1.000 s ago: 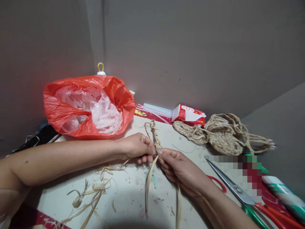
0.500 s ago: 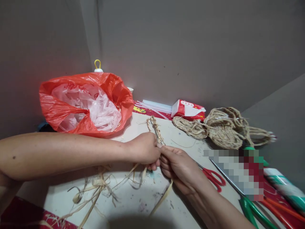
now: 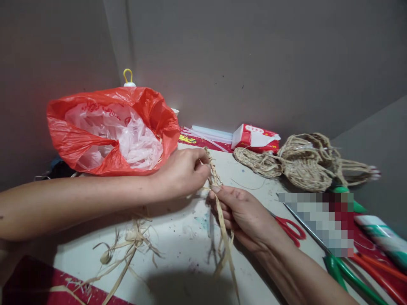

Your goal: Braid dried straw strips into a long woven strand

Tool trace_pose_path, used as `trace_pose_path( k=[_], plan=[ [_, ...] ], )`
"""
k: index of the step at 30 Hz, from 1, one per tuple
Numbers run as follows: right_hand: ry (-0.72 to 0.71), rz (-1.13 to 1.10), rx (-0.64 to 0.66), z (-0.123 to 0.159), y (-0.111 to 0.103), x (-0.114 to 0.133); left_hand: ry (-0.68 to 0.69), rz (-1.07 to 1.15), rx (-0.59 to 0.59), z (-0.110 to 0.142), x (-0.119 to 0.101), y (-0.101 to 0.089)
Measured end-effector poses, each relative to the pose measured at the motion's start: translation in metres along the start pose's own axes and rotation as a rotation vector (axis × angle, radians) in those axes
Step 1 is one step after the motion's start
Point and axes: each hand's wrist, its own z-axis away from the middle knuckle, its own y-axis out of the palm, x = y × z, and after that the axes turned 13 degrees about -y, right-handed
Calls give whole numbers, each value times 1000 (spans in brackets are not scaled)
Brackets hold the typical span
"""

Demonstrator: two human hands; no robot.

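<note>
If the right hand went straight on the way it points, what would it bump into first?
Most likely the left hand, just past the braided cord whose near end the right hand pinches, though this one view leaves depth unclear.

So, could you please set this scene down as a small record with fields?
left hand: beside the braid, curled; grip unclear
right hand: pinching the braid's near end
loose strips: hanging below the right hand
left side: red bag holding white plastic
right side: coiled cord, red-handled scissors, green-handled scissors
back: tissue pack
</note>
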Motion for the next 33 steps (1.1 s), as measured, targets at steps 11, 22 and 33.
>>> trace_pose_path(
  k=[11,22,33],
  plan=[
    [28,52,118,1,-7,5,-318,358,490,-5,14,28],
    [18,263,240,0,-16,7,-105,209,496,-11,23,16],
    [-276,729,284,-4,-19,8,-380,453,747,-21,32,17]
  ],
)
